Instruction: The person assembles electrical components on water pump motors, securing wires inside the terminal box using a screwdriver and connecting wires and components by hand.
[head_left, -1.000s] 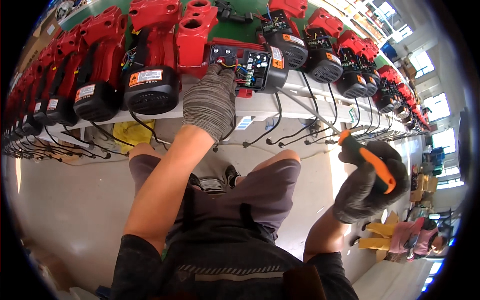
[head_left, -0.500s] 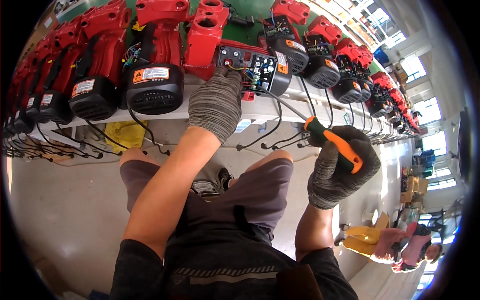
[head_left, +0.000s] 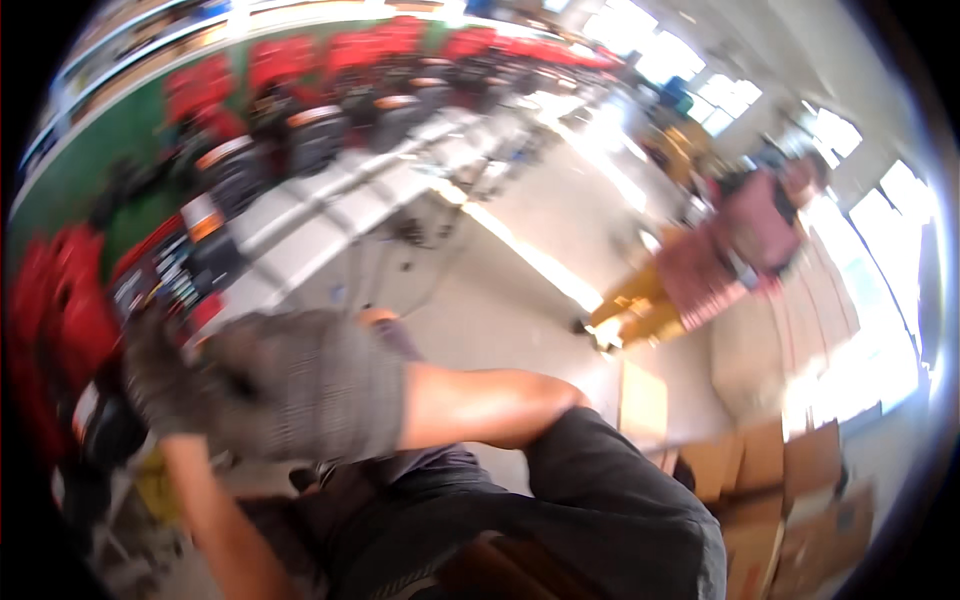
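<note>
Motion blur smears this view. My left hand (head_left: 160,375), in a grey knitted glove, is at the left beside an opened red-and-black motor machine (head_left: 178,265) with exposed wiring. Its fingers reach to the near edge of the machine, but I cannot make out their grip. My right hand (head_left: 290,385), gloved alike, lies right next to the left one, its forearm crossing in from the right. The back of that glove faces up and its fingers are hidden or smeared. No screwdriver can be made out now.
A row of similar machines (head_left: 315,140) runs along the white bench edge (head_left: 340,215) toward the far right. Cords hang below it. A person (head_left: 725,250) in a pink apron and yellow trousers stands on the right. Cardboard boxes (head_left: 755,460) are stacked at the lower right.
The view has swung right, shifting the bench to the left. My right hand has moved over beside my left hand. The orange-and-black screwdriver it held is no longer visible.
</note>
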